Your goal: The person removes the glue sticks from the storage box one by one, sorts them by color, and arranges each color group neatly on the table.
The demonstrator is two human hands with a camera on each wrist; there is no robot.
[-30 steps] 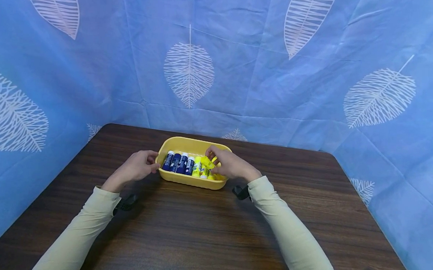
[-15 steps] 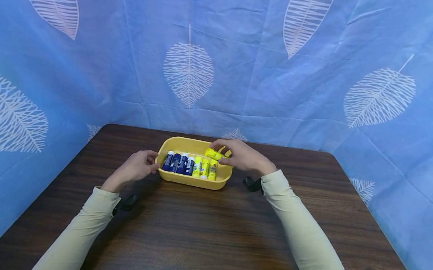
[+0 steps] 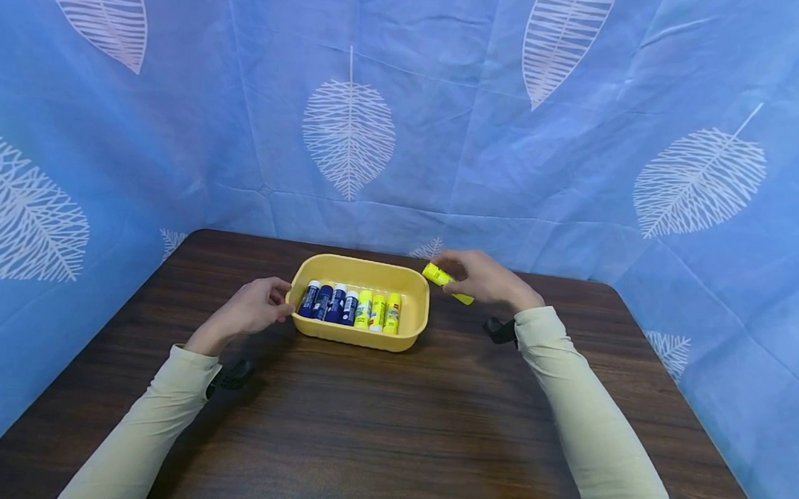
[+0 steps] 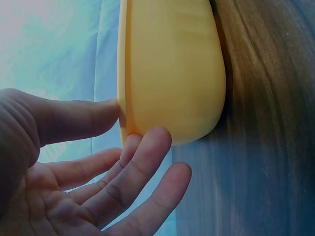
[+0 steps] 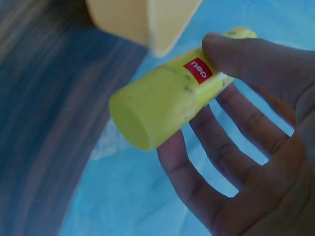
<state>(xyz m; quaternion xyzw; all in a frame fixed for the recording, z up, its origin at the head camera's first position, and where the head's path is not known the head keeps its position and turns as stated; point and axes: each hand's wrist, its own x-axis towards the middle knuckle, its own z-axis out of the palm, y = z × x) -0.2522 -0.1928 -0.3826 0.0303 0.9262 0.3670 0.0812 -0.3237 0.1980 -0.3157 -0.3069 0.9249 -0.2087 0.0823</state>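
Note:
My right hand [image 3: 481, 277] grips a yellow glue stick [image 3: 447, 283] with a red label patch, held tilted in the air just right of a yellow plastic basket [image 3: 369, 340]. In the right wrist view the thumb lies over the glue stick [image 5: 162, 98], with the fingers curled beneath it. At the basket's left end my left hand [image 3: 256, 305] holds the rim between thumb and fingers. Inside the basket lie several dark blue glue sticks [image 3: 336, 303] in a row, followed by three yellow glue sticks [image 3: 378, 312].
The basket stands toward the back of a dark wood-grain table [image 3: 392, 428]. A blue cloth [image 3: 444, 147] with white leaf prints hangs behind and along the sides. The basket's right end wall [image 5: 128, 19] is close to the glue stick in the right wrist view.
My right hand has lifted the yellow glue stick out of the basket and carried it to the right, past the rim. The left hand and the basket have stayed in place.

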